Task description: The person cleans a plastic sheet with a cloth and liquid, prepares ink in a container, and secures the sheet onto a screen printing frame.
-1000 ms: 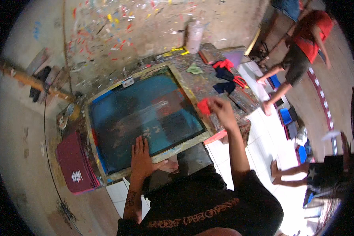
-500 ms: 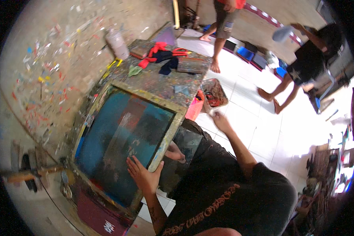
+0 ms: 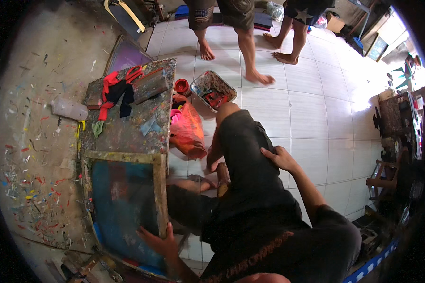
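Note:
A wooden-framed screen, with blue-green mesh stained dark and red, lies on the paint-spattered table at left. My left hand lies over the screen's near right corner. Its fingers stretch onto the mesh and the thumb is raised apart at the frame's edge, with nothing held. My right hand rests on my dark-clothed thigh. Thumb and fingers look apart and no object shows in it, though some fingers are partly hidden.
Red and black cloths and a paint-caked block lie on the spattered table. Beside it stand an orange plastic bag, a red paint pot and a stained tub. Other people's bare legs are on the tiled floor.
The view has turned, so the screen sits lower left. My right hand has come from the air down to my thigh. The other people have moved closer together. My left hand stays on the screen.

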Demonstrator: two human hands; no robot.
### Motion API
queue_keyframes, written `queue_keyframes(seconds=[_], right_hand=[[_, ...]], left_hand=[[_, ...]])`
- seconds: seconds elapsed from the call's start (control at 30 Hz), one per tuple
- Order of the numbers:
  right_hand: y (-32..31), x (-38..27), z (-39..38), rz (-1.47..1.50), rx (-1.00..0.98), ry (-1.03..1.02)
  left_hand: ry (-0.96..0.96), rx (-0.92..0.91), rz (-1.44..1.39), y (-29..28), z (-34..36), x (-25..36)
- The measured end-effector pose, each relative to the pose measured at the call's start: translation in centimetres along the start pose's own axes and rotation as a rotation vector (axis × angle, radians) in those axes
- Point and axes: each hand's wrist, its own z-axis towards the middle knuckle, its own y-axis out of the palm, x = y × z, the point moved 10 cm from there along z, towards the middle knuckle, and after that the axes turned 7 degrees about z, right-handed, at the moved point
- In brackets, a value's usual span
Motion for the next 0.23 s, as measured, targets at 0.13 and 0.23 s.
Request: queue_keyframes(seconds=[0.13,0.23], right_hand=[[-5.2,-2.8,5.3,0.017,-0.115,-0.079],[-6.2,-8.8,14.2,0.207,-0.104,-0.224]], left_hand=[[-0.049,-0.082,-0.039,0.6,-0.1,-0.9],[-0.053,-0.136,0.090,0.5,1.1,2.1]])
